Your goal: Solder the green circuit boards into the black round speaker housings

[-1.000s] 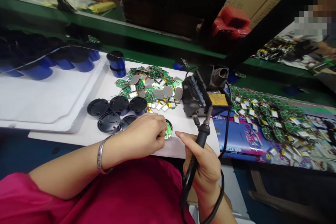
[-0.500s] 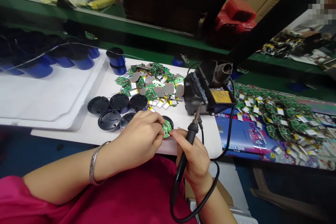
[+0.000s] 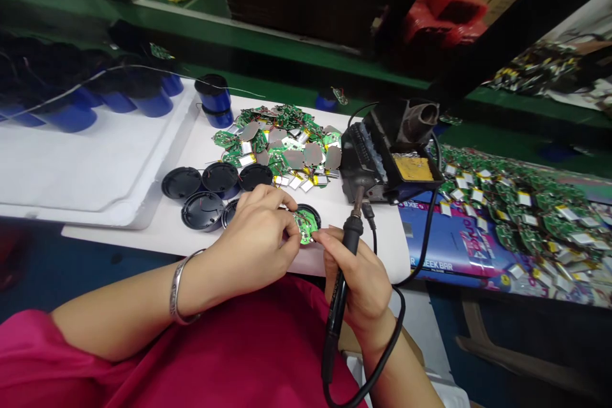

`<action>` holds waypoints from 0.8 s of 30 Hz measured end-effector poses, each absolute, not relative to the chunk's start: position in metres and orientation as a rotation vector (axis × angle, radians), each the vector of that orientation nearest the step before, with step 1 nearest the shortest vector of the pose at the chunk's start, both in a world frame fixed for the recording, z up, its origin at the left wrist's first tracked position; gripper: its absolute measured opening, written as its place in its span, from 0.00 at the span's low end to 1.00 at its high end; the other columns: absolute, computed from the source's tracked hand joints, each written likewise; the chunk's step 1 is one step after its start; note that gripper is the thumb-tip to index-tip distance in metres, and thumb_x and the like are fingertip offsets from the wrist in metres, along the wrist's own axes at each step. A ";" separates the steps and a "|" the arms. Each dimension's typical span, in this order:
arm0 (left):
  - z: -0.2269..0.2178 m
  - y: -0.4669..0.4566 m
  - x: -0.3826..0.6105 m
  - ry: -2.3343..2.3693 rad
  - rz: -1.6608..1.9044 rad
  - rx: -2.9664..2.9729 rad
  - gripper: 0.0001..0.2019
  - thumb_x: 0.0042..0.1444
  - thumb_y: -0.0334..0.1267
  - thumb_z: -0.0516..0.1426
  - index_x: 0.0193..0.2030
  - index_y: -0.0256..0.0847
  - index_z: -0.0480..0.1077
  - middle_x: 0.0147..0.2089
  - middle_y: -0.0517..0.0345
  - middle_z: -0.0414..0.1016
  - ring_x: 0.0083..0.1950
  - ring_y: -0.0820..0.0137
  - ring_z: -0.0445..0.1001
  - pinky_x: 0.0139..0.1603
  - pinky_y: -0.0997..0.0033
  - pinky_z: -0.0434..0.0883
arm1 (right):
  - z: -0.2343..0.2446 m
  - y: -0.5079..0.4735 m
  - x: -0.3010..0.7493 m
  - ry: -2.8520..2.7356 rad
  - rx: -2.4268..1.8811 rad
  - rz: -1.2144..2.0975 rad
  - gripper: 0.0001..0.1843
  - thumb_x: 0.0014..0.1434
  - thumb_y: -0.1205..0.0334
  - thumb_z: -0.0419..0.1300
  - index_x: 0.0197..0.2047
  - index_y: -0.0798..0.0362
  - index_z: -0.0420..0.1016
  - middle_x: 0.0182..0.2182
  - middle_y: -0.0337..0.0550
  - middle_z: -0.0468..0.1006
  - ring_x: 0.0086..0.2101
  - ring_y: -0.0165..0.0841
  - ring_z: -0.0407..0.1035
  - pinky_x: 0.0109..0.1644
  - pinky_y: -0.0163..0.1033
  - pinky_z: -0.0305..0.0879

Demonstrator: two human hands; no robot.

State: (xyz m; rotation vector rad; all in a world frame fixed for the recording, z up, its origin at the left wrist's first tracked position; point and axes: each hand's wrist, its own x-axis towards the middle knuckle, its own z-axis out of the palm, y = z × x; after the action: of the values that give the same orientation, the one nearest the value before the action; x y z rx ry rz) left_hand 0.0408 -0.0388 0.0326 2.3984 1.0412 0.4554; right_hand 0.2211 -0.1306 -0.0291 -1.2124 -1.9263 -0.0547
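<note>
Between my hands is a small green circuit board (image 3: 306,225), lying over a round black cup (image 3: 313,210). My left hand (image 3: 262,229) pinches the board's left side, its fingertips partly hidden. My right hand (image 3: 358,274) carries a black soldering iron (image 3: 348,252) between thumb and fingers, tip pointing up and away from the board. The right fingertips also touch the board's right edge. Several black round cups (image 3: 201,210) stand open to the left of my left hand. Beyond them lies a pile of circuit boards with silver battery cells (image 3: 291,153).
A black soldering stand (image 3: 382,153) with a yellow sponge (image 3: 412,167) is behind my right hand. A white foam tray (image 3: 86,172) with blue cups (image 3: 153,99) sits at left. More boards (image 3: 526,204) cover a blue box (image 3: 444,242) at right. The iron's cord loops below my right wrist.
The view has shifted slightly, so the bench things appear a little to the right. Both hands stay at the circuit board, which shows more of its face. The soldering iron remains in the right hand.
</note>
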 end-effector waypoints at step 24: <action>0.036 -0.023 0.051 1.058 0.231 2.400 0.10 0.51 0.33 0.56 0.22 0.40 0.74 0.46 0.53 0.75 0.49 0.58 0.64 0.47 0.55 0.61 | 0.017 -0.133 0.225 -1.164 -1.289 -0.150 0.23 0.70 0.48 0.50 0.46 0.56 0.79 0.30 0.47 0.79 0.21 0.32 0.72 0.17 0.37 0.64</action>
State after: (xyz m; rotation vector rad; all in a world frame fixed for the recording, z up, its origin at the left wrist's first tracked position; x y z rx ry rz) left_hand 0.0508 -0.0233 0.0363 2.4000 1.0575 0.2312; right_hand 0.2248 -0.1326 0.0175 -1.2887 -1.1638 -0.1496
